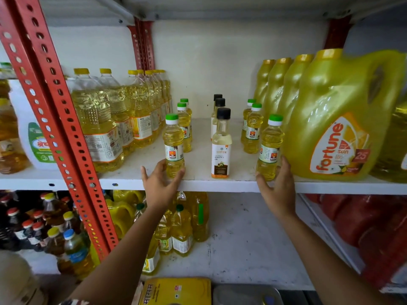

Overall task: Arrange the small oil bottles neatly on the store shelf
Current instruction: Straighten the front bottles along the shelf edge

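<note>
Three rows of small bottles stand on the white middle shelf [198, 182]. My left hand [158, 183] wraps the base of the front green-capped oil bottle [174, 142] of the left row. My right hand [278, 186] grips the base of the front green-capped bottle [269, 146] of the right row. Both bottles stand upright at the shelf's front edge. Between them runs a row of three black-capped coconut oil bottles [221, 144]. Two more green-capped bottles stand behind each held one.
Large clear oil bottles [97, 119] crowd the shelf's left part, beside a red perforated upright [57, 111]. Big yellow jugs [337, 119] fill the right part, touching my right hand. The lower shelf holds more oil bottles [182, 230] and red packs [374, 227].
</note>
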The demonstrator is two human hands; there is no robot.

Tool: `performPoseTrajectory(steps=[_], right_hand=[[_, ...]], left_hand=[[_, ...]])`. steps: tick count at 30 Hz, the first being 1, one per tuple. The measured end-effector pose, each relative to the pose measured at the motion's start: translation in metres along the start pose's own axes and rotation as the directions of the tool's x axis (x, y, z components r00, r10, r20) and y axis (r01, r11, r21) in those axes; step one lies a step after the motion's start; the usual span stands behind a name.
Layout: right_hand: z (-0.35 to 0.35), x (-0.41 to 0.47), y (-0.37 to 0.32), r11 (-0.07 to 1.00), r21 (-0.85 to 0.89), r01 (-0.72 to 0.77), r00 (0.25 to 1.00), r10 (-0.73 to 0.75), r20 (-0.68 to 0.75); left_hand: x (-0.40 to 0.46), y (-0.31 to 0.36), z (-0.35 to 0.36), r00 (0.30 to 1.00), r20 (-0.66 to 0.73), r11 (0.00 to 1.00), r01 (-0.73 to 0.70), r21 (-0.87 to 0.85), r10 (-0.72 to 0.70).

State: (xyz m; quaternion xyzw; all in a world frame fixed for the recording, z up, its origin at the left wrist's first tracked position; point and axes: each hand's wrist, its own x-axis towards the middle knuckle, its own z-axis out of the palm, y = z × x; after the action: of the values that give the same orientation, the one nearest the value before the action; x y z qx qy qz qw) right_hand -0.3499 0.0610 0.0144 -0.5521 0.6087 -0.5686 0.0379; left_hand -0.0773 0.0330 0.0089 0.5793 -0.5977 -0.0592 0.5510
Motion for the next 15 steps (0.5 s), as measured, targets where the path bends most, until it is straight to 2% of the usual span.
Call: performPoseTrajectory(steps=[4, 10, 15], right_hand=[[0.0080, -0.0049, 0.0021, 0.999, -0.042, -0.008, 0.998, 0.006, -0.066], [0.0084, -0.0048, 0.0065, 0.999, -0.035, 0.026, 0.995, -0.029, -0.091], [0.0076, -0.0057, 0.0068, 0.999, -0.033, 0.030, 0.996, -0.032, -0.083]], left_hand=[[0.0014, -0.0074, 0.0013, 1.000, 0.012, 1.000, 0.002, -0.007, -0.002], [-0.0010, -0.0037, 0.0009, 0.999, -0.030, 0.999, -0.041, -0.014, 0.040], [-0.0018, -0.0034, -0.0007, 1.000, -0.011, 1.000, -0.028, -0.008, 0.028]])
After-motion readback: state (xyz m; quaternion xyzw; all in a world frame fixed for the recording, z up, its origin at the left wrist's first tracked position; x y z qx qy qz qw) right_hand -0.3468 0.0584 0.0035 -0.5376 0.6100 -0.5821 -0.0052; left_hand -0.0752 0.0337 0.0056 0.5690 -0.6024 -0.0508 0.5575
